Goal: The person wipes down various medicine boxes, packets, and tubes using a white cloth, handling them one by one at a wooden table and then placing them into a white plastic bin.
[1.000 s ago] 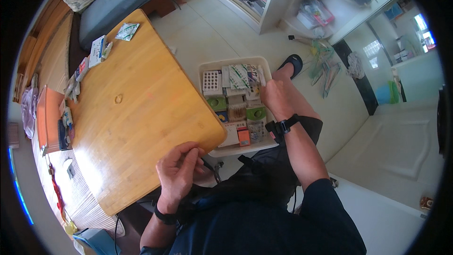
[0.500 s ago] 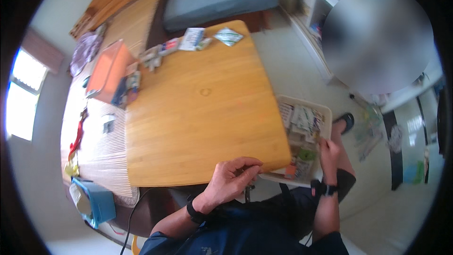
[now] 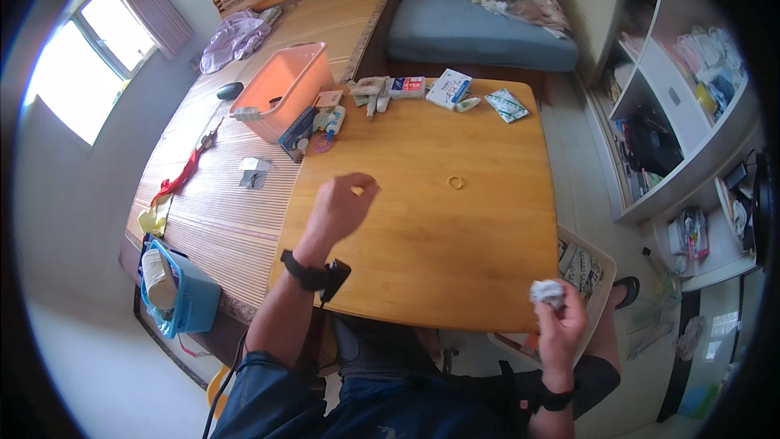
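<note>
My right hand (image 3: pixel 561 329) grips a small crumpled white wad (image 3: pixel 548 293), like tissue or thin plastic, over the front right corner of the wooden table (image 3: pixel 422 268). Raised above the table's left side is my left hand (image 3: pixel 337 210), fingers curled into a loop with the tips together; what they hold, if anything, I cannot make out. A thin yellowish ring-shaped band (image 3: pixel 456 183) lies on the tabletop. Partly hidden under the table's right edge, a white bin (image 3: pixel 608 264) contains several packets.
An orange basket (image 3: pixel 280 85) stands on the matted platform at the left. Along the table's far edge lie a white-and-blue box (image 3: pixel 449 89), a green-white packet (image 3: pixel 507 105) and small items. A blue basket (image 3: pixel 195 297) stands at lower left, open shelves (image 3: pixel 678 93) at right.
My right hand has come up out of the bin with the white wad. My left hand has moved left and away from the table's front edge. The whole view has shifted.
</note>
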The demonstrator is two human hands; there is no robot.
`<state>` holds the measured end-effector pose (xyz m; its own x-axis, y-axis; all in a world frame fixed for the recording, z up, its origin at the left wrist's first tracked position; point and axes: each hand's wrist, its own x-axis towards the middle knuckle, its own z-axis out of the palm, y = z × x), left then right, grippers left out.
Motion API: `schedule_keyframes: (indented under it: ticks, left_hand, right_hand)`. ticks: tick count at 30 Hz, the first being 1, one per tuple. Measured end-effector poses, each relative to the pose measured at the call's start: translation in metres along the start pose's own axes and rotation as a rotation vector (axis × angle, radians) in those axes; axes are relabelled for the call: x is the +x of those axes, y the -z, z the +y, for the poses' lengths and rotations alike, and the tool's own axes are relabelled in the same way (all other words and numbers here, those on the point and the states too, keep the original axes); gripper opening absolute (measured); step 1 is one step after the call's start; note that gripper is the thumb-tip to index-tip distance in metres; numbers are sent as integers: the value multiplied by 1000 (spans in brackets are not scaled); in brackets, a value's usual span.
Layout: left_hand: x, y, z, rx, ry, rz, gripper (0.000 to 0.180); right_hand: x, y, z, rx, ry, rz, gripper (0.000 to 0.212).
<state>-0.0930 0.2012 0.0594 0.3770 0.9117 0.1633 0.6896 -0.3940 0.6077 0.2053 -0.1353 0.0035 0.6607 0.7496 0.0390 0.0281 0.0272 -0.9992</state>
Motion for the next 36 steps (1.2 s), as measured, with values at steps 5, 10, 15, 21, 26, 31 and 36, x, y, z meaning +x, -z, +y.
schedule_keyframes:
  ticks: [5, 10, 15, 21, 26, 31, 36]
  left_hand:
    - [67, 6, -94, 199, 94, 294, 36]
    - [108, 11, -117, 262, 323, 298, 43]
    - [127, 3, -116, 310, 296, 290, 38]
    - [133, 0, -119, 329, 319, 246, 37]
    - [76, -20, -83, 207, 162, 196, 27]
    - [-19, -35, -19, -48, 19, 94, 17]
    - [-87, -52, 29, -162, -178, -67, 19]
  right_hand:
    - [21, -59, 10, -436, 207, -139, 39]
    - [18, -67, 7, -419, 325, -67, 47]
    - [17, -67, -3, -404, 288, -78, 51]
    - [16, -66, 6, -595, 442, -36, 38]
    - [16, -66, 9, -559, 377, -53, 24]
    - [19, -67, -4, -578, 491, -55, 25]
    - [20, -67, 2, -549, 500, -79, 16]
